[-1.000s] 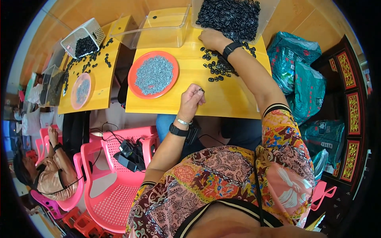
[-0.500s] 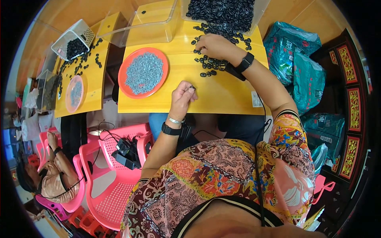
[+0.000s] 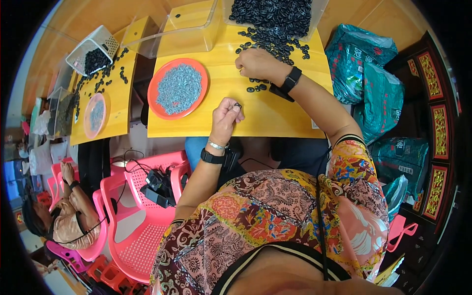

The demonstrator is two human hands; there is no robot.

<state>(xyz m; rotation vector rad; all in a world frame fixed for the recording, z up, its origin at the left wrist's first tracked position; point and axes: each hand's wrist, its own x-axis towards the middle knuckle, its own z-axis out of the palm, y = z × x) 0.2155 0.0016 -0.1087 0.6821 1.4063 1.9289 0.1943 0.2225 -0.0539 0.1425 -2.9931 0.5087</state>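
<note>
My left hand (image 3: 226,119) is closed above the yellow table's near edge, pinching a small black oval piece (image 3: 238,105) between thumb and fingertips. My right hand (image 3: 258,64) is closed just beyond it, next to scattered black oval pieces (image 3: 255,89) that seem to have two holes each. Whether its fingers hold anything is hidden. To the left of my hands, an orange-red round plate (image 3: 203,97) carries a heap of small silvery metal parts (image 3: 179,88), too small to name.
A clear bin (image 3: 317,20) full of black pieces stands at the back, beside another clear box (image 3: 182,46). Further left, a second yellow table (image 3: 115,118) bears a white basket (image 3: 78,49) and a pink plate (image 3: 86,123). Green bags (image 3: 383,93) stand right; a pink chair (image 3: 130,246) and another person (image 3: 73,211) are left.
My right hand has drawn a little left and nearer to me, away from the thick of the loose pieces. My left hand keeps its pinch on the black piece.
</note>
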